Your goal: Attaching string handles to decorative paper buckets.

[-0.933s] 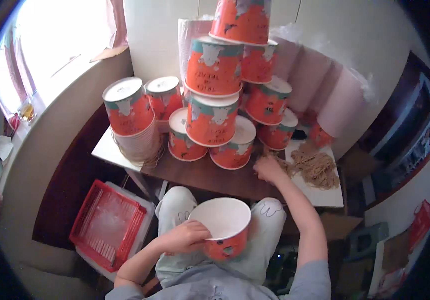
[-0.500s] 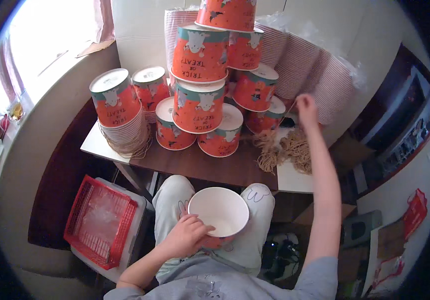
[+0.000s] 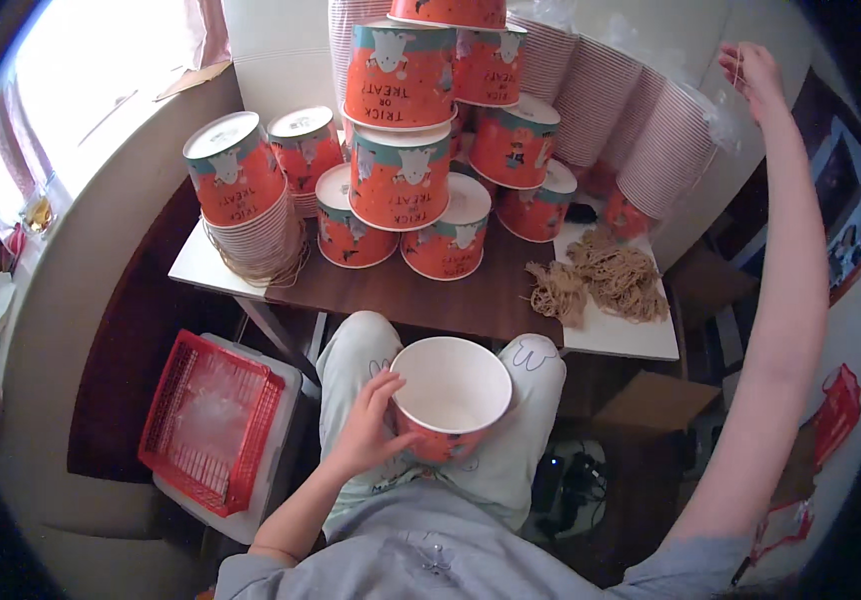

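Observation:
A white-lined paper bucket [image 3: 451, 385] with an orange printed outside stands mouth up between my thighs. My left hand [image 3: 366, 430] is at its left side, fingers stretched and apart, fingertips and thumb near or against the rim and wall without gripping it. My right hand [image 3: 754, 80] is raised high at the far right, fingers pinched on a thin cord, of which only a faint strand shows. Beneath that arm, two tangled bundles of tan cord, a larger one [image 3: 623, 280] and a smaller one [image 3: 557, 296], lie on the table's right part.
Upside-down orange buckets [image 3: 401, 180] are piled on the brown table [image 3: 431, 300]. Another bucket stack [image 3: 251, 215] at the left has loops of cord around it. Tall nested stacks [image 3: 666, 150] lean on the wall. A red basket [image 3: 156, 430] sits low left, a cardboard box [image 3: 656, 400] low right.
My right hand has risen up and right from above the cord bundles. My left fingers have loosened from the bucket's rim and spread. The view has shifted slightly.

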Demonstrator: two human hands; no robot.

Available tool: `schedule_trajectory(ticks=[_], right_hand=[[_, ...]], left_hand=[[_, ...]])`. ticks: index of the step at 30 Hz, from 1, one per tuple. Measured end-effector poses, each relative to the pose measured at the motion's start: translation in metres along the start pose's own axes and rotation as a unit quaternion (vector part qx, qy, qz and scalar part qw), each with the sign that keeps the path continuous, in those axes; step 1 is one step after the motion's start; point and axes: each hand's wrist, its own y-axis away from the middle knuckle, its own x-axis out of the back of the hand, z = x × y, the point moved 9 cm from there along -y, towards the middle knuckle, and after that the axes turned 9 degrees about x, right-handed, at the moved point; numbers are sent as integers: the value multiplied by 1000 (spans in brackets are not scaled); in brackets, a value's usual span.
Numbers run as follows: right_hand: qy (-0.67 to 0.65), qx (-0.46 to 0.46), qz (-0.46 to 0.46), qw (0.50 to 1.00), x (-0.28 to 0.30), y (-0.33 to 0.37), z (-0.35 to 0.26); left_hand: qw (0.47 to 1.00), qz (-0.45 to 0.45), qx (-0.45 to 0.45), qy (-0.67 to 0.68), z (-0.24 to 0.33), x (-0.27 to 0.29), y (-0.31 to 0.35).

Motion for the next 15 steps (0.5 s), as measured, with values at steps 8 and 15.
schedule_trajectory(ticks=[8,15], right_hand=[[-22,91,172,981,50,8,-19],[-64,181,-292,937,-101,243,-77]], left_hand=[[997,13,-64,-39,16,2,-3],[989,-88,-96,74,1,3,-23]])
